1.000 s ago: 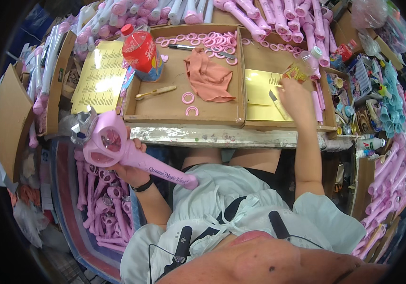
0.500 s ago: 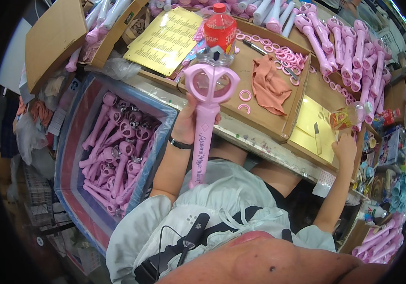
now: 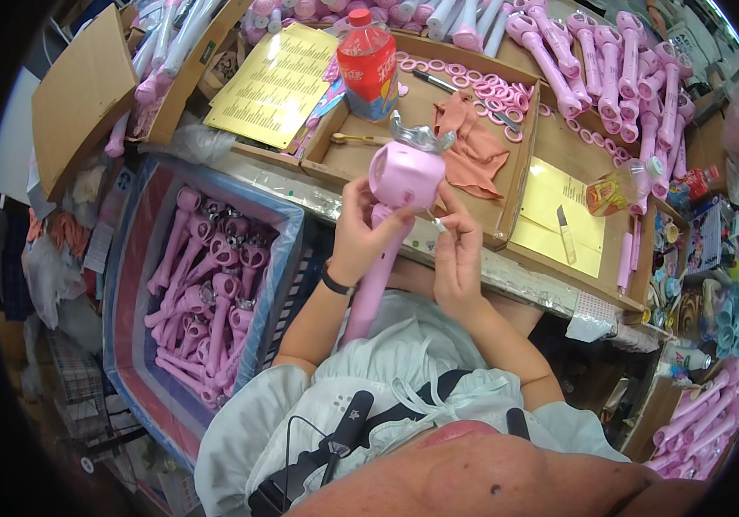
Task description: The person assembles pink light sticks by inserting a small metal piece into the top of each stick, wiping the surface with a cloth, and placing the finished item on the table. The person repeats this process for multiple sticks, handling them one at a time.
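Note:
A pink toy wand (image 3: 376, 284) stands tilted in front of me, its lower end at my lap. My left hand (image 3: 359, 231) is closed around it just below the head, with the thumb across the neck. A silver crown (image 3: 422, 135) tops the wand's rounded head. Close beside the neck, my right hand (image 3: 457, 263) pinches a small white piece (image 3: 439, 226) between thumb and fingertip; its exact kind is too small to tell. Some right fingers reach up by the wand's head, and whether they touch it is hard to see.
At left stands a blue-rimmed crate (image 3: 290, 258) of pink wands. The cardboard tray (image 3: 361, 164) ahead holds pink rings (image 3: 494, 90), an orange cloth (image 3: 466, 146) and a red-labelled bottle (image 3: 367, 69). A craft knife (image 3: 566, 233) lies on yellow sheets (image 3: 550, 207). More wands (image 3: 608, 73) are piled far right.
My right hand has come from the right-hand tray compartment to the wand, now with a small white piece. The wand has turned, so its side faces me and its printed handle is turned away.

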Tool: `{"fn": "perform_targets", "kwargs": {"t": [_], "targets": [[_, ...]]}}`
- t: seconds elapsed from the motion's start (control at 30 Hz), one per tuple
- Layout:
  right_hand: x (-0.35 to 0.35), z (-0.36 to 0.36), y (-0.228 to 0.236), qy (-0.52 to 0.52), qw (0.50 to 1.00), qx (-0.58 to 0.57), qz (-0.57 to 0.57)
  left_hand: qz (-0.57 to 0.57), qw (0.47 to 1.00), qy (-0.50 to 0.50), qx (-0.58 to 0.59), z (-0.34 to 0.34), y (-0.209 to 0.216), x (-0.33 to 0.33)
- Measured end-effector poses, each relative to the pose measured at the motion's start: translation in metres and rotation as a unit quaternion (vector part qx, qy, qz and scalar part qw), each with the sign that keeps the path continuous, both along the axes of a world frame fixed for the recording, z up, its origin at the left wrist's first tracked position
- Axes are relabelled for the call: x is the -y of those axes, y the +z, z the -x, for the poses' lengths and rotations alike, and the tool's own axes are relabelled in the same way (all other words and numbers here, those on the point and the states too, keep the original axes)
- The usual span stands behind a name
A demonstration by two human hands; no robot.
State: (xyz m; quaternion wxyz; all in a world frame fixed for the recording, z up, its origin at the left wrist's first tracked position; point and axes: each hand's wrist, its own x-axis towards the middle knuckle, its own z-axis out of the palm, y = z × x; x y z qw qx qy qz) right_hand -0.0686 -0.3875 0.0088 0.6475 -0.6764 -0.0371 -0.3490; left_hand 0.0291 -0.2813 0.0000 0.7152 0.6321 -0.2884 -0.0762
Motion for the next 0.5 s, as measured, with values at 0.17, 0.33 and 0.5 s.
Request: {"fn": "perform_targets", "kwargs": {"t": [0.17,0.33,0.5], "targets": [[-0.008,-0.001,-0.011,-0.018,0.998,0.059,-0.012,0.081,0.987,0.018,-0.134,0.000,-0.009,-0.009],[-0.001,0.008,-0.011,-0.001,0.994,-0.026,-0.103,0.241,0.764,-0.357,-0.481,-0.009,-0.010,-0.007],[0.021,0.019,0.007,-0.095,0.986,-0.134,-0.016,0.158,0.853,-0.323,-0.379,-0.015,0.000,-0.010]]}}
